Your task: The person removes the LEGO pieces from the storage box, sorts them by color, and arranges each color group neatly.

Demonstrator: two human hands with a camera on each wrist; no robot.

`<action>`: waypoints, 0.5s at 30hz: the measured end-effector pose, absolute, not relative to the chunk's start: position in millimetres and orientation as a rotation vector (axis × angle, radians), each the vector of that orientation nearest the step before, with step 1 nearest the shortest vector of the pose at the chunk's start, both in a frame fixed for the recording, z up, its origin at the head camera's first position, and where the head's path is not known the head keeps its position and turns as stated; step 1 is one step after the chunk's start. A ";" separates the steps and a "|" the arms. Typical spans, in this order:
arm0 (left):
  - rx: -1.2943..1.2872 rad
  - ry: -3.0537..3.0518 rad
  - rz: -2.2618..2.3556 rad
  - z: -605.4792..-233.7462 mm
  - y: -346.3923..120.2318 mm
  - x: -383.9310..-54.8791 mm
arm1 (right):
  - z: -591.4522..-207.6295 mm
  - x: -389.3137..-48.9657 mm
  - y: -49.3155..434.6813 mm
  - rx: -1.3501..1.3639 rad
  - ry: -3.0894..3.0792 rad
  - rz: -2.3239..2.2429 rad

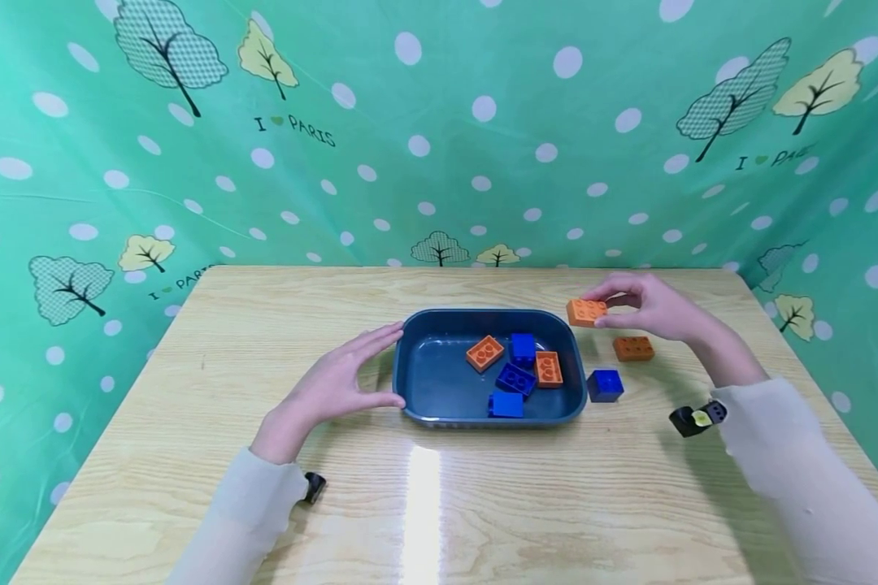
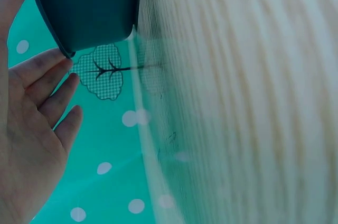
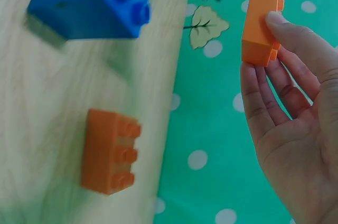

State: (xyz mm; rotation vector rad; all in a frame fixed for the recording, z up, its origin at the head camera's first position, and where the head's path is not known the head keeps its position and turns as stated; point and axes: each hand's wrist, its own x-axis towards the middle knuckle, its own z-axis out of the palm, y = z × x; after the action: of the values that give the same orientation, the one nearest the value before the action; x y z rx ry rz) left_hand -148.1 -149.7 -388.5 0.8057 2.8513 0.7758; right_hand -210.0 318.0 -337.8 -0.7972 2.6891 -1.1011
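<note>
My right hand [image 1: 647,307] pinches an orange toy brick [image 1: 586,312] between thumb and fingers, raised just beyond the right rim of a dark blue tray [image 1: 439,421]. In the right wrist view the thumb presses one face of that orange brick [image 3: 260,26], with fingertips at its lower end. At the tray's left end, my left hand [image 1: 329,386] spans the side with thumb and fingers spread, fingertips right at the rim. The left wrist view shows those fingers nearly straight beside the tray wall [image 2: 87,7]. Inside the tray lie several blue bricks [image 1: 507,405] and orange bricks [image 1: 485,353].
On the wooden table [image 1: 263,504], a blue brick [image 1: 605,386] stands close to the tray's right side. Another orange brick [image 1: 633,348] lies studs up under the right wrist. A green patterned cloth [image 1: 439,106] hangs behind and along both sides.
</note>
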 end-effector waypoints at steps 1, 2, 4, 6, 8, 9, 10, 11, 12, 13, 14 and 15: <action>0.806 2.852 0.774 -388.7 -149.5 -148.2 | -340.4 -210.0 320.5 -0.783 2.698 -1.101; 0.806 2.853 0.771 -388.9 -149.5 -148.3 | -342.7 -210.2 322.7 -0.781 2.705 -1.091; 0.801 2.856 0.767 -389.2 -149.6 -148.4 | -347.5 -210.8 326.2 -0.771 2.710 -1.084; 0.797 2.858 0.766 -389.3 -149.5 -148.4 | -352.3 -211.3 328.7 -0.770 2.710 -1.073; 0.792 2.857 0.769 -389.4 -149.6 -148.3 | -356.8 -211.5 330.3 -0.768 2.707 -1.068; 0.792 2.856 0.772 -389.2 -149.5 -148.3 | -359.0 -211.5 330.7 -0.763 2.708 -1.068; 0.792 2.856 0.772 -389.0 -149.4 -148.3 | -361.1 -211.4 331.1 -0.766 2.713 -1.059; 0.792 2.856 0.771 -388.8 -149.5 -148.3 | -363.1 -211.1 331.3 -0.768 2.716 -1.054; 0.790 2.856 0.770 -388.6 -149.6 -148.2 | -365.0 -210.9 331.4 -0.767 2.719 -1.050; 0.790 2.857 0.769 -388.5 -149.9 -148.3 | -367.0 -210.8 331.6 -0.762 2.723 -1.044; 0.789 2.857 0.768 -388.3 -150.1 -148.4 | -369.0 -210.7 331.8 -0.758 2.725 -1.037; 0.789 2.859 0.764 -388.2 -150.5 -148.5 | -370.7 -210.6 331.9 -0.748 2.727 -1.031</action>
State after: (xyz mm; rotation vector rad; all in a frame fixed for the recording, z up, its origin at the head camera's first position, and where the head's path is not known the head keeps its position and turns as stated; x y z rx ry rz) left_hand -148.5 -150.5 -388.2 0.7889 2.8592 0.7643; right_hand -210.6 331.9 -370.7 -0.7483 2.7270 -1.0312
